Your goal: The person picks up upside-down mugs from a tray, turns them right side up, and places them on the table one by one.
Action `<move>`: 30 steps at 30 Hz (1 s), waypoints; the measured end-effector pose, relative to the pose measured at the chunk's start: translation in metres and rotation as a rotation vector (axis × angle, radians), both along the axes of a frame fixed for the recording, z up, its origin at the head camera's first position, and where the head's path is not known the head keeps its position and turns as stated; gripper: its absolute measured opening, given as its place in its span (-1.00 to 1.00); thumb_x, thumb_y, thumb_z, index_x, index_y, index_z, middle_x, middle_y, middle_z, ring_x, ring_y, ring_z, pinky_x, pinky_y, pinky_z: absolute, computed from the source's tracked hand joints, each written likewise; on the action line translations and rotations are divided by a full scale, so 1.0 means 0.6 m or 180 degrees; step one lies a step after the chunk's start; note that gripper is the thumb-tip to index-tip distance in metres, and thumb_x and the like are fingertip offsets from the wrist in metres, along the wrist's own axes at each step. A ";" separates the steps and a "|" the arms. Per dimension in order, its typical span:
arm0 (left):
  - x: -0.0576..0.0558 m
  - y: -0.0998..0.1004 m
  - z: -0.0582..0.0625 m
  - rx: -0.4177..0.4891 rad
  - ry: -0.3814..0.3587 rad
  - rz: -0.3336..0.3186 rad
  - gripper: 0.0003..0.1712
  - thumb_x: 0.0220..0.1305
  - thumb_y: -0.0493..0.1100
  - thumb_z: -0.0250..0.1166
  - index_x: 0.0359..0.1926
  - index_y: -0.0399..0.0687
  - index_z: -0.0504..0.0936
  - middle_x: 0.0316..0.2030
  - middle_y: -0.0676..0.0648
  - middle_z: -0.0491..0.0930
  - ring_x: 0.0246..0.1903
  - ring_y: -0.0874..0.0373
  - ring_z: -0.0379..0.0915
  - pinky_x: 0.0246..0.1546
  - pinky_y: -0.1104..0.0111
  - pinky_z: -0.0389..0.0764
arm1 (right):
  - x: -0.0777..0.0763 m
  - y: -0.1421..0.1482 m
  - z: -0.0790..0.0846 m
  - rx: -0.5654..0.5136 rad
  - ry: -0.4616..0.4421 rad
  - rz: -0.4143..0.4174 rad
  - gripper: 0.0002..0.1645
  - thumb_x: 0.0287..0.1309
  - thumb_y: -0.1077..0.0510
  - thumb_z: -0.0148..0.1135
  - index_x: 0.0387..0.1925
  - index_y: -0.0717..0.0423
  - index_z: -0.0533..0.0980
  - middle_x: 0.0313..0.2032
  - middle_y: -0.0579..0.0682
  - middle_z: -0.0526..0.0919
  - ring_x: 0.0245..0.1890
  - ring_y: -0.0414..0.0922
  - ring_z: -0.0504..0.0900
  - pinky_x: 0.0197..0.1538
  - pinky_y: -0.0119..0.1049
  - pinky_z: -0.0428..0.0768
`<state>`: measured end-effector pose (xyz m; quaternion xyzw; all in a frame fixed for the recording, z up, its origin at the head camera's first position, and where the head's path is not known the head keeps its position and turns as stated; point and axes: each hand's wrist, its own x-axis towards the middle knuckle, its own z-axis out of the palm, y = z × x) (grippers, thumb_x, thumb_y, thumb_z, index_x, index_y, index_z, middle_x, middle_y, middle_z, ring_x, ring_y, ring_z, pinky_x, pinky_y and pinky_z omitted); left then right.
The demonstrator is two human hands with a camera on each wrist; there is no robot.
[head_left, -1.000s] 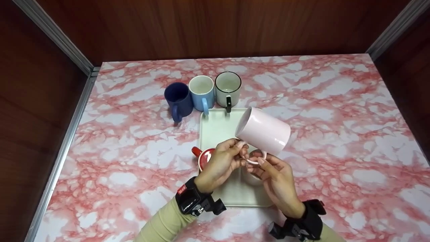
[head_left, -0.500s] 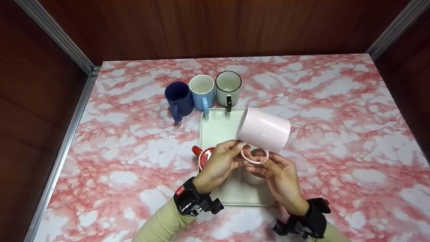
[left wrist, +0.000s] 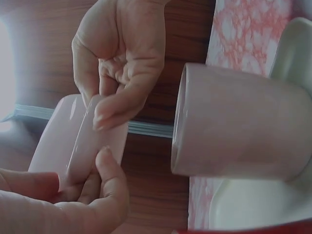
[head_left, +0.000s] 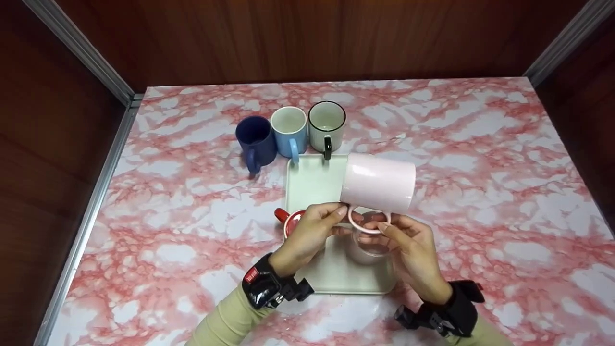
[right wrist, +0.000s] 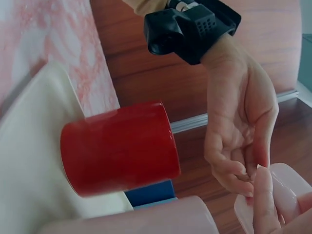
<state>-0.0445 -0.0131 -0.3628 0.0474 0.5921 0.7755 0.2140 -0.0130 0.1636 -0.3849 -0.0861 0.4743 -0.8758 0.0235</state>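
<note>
A pale pink mug (head_left: 378, 182) is held on its side in the air above the tray, its handle towards me and its mouth to the left. My left hand (head_left: 308, 235) pinches it where the handle meets the body near the rim. With thumb and fingers my right hand (head_left: 415, 252) pinches the handle near the base end. Below the hands a second pink mug (left wrist: 243, 122) stands upright on the cream tray (head_left: 314, 180), partly hidden in the head view. A red mug (right wrist: 119, 148) stands beside it on the tray, partly covered by my left hand in the head view.
Behind the tray stand a dark blue mug (head_left: 257, 144), a light blue mug (head_left: 290, 139) and a white mug with black rim and handle (head_left: 326, 127), side by side. The marbled table (head_left: 480, 192) meets brown wood panels (head_left: 336, 43) at back and sides.
The held pink mug has turned from a slant to nearly level, its mouth swinging out of sight. My hands have moved slightly apart along the handle. The standing mugs have not moved.
</note>
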 end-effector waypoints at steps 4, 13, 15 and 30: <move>-0.003 -0.008 0.004 -0.0108 0.0196 -0.0053 -0.68 0.36 -0.34 -0.06 -0.06 -0.58 0.45 -0.17 -0.31 0.57 -0.22 0.11 0.54 -0.13 0.22 0.53 | -0.003 0.011 0.008 0.0003 0.0087 -0.0019 -0.80 0.14 0.54 -0.06 -0.22 0.64 0.42 -0.29 0.31 0.58 -0.34 0.10 0.64 -0.24 -0.06 0.59; -0.009 -0.048 0.018 -0.0133 0.0353 0.0190 -0.64 0.34 -0.28 0.01 0.01 -0.53 0.43 -0.10 -0.29 0.54 -0.07 0.00 0.46 -0.05 0.18 0.47 | -0.018 0.046 0.028 0.0113 0.0260 -0.0162 -0.80 0.09 0.61 -0.10 -0.27 0.63 0.44 -0.35 0.30 0.59 -0.42 0.08 0.65 -0.32 -0.15 0.61; -0.010 -0.059 0.022 -0.0138 0.0321 0.0315 -0.65 0.33 -0.26 0.04 0.00 -0.50 0.45 -0.11 -0.25 0.55 -0.07 0.00 0.45 -0.05 0.19 0.47 | -0.024 0.055 0.033 0.0173 0.0277 -0.0190 -0.80 0.09 0.61 -0.10 -0.28 0.62 0.45 -0.35 0.28 0.60 -0.41 0.08 0.65 -0.31 -0.15 0.61; -0.018 -0.162 -0.031 -0.0592 0.0316 0.1066 -0.62 0.31 -0.19 0.10 0.02 -0.41 0.46 -0.12 -0.28 0.54 -0.05 -0.10 0.42 -0.03 0.12 0.44 | -0.094 0.101 0.056 0.0284 0.0229 -0.0598 -0.86 0.06 0.60 0.00 -0.33 0.75 0.39 -0.38 0.29 0.55 -0.42 0.13 0.64 -0.35 -0.04 0.60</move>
